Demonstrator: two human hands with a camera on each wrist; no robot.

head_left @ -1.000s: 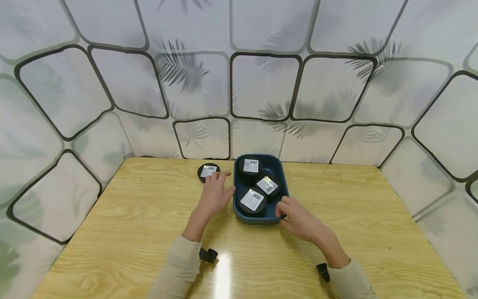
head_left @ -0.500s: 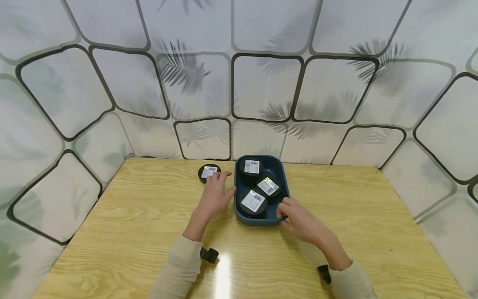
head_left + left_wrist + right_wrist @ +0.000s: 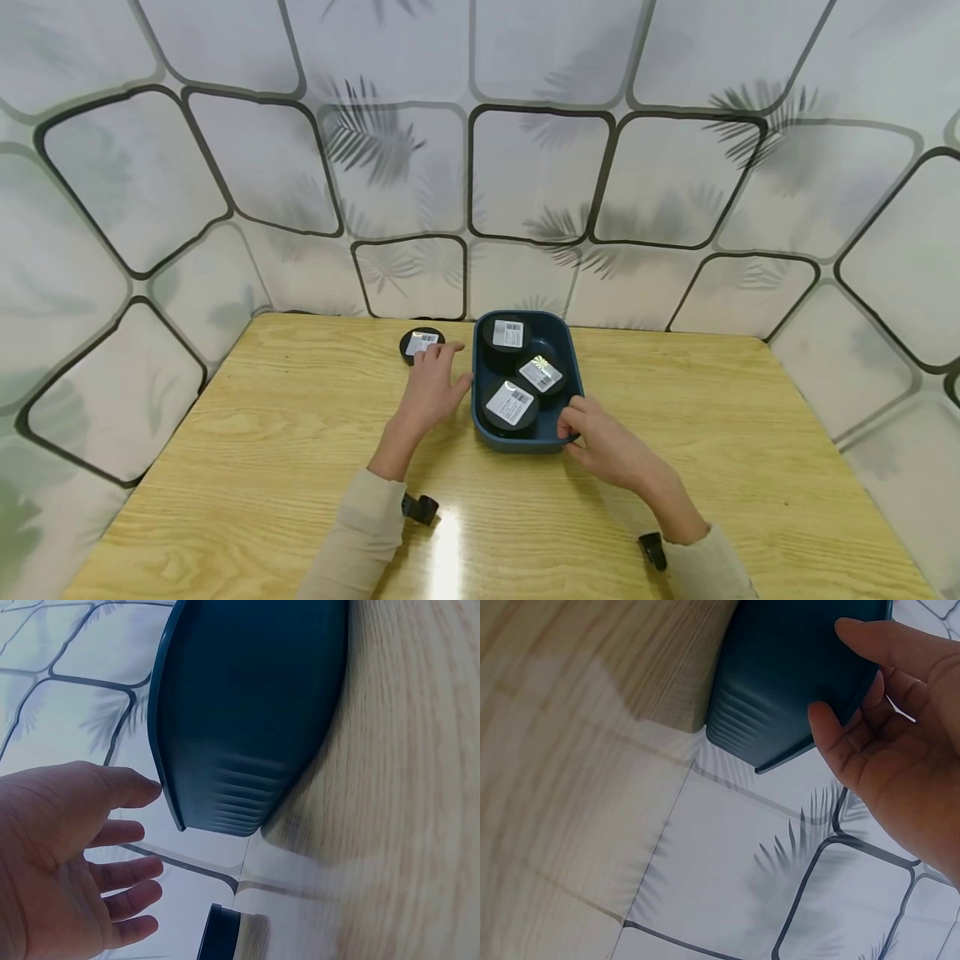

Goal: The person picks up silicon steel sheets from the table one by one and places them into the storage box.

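Observation:
A dark blue plastic bin (image 3: 573,358) stands on the wooden table near its back edge. Inside lie three black round containers with white labels: one at the back left (image 3: 506,333), one at middle right (image 3: 542,374) and one at the front left (image 3: 510,404). My right hand (image 3: 603,442) grips the rim at the front right corner, thumb outside and fingers curled over inside. Beside the left wall is my left hand (image 3: 431,392), fingers spread and holding nothing, its thumb tip right at the rim in the left wrist view. A black round labelled container (image 3: 421,342) sits just beyond its fingertips.
The table (image 3: 300,433) is light wood grain and shows a bright reflection at the front. A patterned curtain (image 3: 540,183) rises behind it and along both sides. Dark straps with small devices sit on both wrists.

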